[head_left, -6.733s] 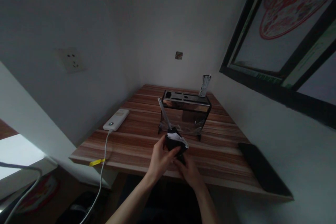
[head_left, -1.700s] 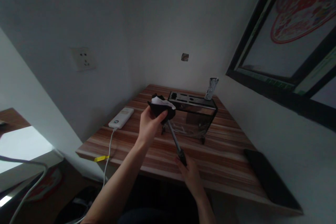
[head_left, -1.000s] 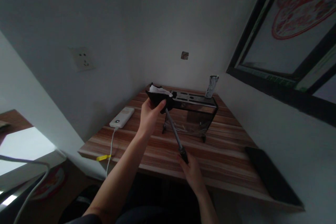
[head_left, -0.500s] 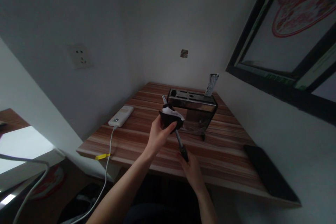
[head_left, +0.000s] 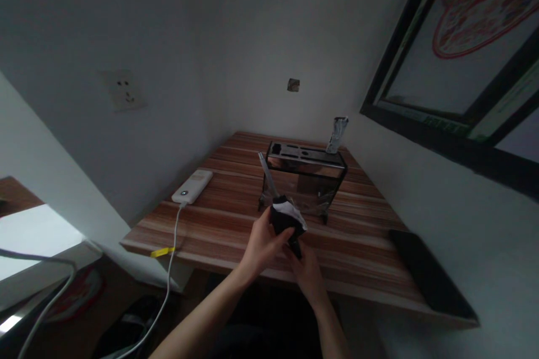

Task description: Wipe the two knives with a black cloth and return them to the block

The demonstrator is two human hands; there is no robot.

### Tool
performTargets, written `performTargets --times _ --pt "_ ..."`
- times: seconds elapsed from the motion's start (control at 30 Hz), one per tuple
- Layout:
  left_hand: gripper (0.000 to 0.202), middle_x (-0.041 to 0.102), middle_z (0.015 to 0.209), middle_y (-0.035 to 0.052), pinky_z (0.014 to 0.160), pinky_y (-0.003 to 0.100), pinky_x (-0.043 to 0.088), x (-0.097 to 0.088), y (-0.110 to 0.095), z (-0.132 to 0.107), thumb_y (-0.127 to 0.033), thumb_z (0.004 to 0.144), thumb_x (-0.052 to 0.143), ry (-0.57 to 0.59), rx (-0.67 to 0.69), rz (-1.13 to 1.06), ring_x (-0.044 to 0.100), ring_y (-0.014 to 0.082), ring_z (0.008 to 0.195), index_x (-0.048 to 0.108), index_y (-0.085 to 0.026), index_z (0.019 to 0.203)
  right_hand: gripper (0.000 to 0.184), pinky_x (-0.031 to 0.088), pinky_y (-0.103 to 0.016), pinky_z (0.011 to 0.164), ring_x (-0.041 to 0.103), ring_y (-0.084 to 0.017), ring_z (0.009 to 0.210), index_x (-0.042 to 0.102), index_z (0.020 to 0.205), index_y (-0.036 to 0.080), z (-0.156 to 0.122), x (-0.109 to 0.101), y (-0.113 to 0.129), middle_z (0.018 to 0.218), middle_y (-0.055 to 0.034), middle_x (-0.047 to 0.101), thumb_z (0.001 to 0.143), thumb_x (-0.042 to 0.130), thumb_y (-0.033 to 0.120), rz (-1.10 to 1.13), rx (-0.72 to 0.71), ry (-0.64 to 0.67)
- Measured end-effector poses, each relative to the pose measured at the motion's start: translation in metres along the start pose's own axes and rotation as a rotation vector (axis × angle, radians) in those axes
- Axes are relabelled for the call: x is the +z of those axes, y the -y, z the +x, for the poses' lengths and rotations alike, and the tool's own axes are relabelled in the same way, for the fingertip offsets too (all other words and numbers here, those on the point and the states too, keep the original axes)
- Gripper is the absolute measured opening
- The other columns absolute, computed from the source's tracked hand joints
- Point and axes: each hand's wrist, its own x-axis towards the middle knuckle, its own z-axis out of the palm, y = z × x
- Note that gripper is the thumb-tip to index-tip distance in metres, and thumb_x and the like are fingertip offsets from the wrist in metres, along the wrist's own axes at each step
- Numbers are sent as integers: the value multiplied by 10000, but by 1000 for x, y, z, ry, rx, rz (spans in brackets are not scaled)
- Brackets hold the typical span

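My left hand point(head_left: 266, 240) is closed around a folded black-and-white cloth point(head_left: 287, 217), wrapped about the shaft of a sharpening steel point(head_left: 268, 176). The steel's slim grey shaft points up and away past the cloth. My right hand point(head_left: 306, 270) grips its black handle point(head_left: 295, 248) close below the cloth. Just beyond my hands stands a slotted knife block point(head_left: 305, 155) with a dark frame and see-through sides. A crumpled silvery strip-like piece point(head_left: 337, 134) stands up from its right end; its kind is unclear.
A white power bank point(head_left: 192, 186) with a white cable point(head_left: 172, 252) lies on the wood-grain table point(head_left: 227, 179) at left. A yellow tag point(head_left: 162, 252) is at the front edge. At right lies a black flat slab point(head_left: 429, 272). A framed picture point(head_left: 463, 67) hangs above.
My left hand has slid the cloth down the shaft toward the handle, baring more of the upper shaft. My right hand has stayed nearly in place on the handle.
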Motion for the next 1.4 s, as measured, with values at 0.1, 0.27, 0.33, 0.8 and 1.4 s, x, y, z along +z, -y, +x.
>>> performTargets --times 0.1,0.27,0.33,0.8,1.4 --pt "386 650 989 81 840 334 460 0 5 -4 -204 678 650 0 22 18 598 226 944 539 -155 1045 413 480 -331 747 643 -272 850 671 993 130 0 0 -1 929 -105 708 808 523 469 -11 14 -6" --pt "392 639 1011 85 861 338 453 -1 12 -8 -212 694 643 13 22 -7 593 226 971 509 -162 1059 433 476 -322 744 646 -273 859 648 1071 128 -1 0 0 955 -96 705 816 522 455 -9 4 34" --pt "385 641 1010 82 859 332 452 -1 12 -9 -223 706 636 4 29 9 593 224 973 502 -164 1062 421 475 -322 759 645 -274 880 648 1072 135 -1 0 1 968 -92 704 819 524 449 8 1 41" --pt "376 659 982 76 825 309 478 2 7 -4 -258 698 670 -55 32 -80 619 213 926 547 -152 1038 431 469 -320 751 640 -277 883 657 1012 135 -1 0 -1 909 -103 703 832 495 491 -41 18 30" --pt "400 673 967 83 839 316 467 -31 -21 41 -292 637 735 -201 87 -240 625 212 924 589 -119 967 413 472 -297 727 653 -252 816 662 989 137 -2 0 -4 871 -100 710 821 522 487 -99 -15 -4"
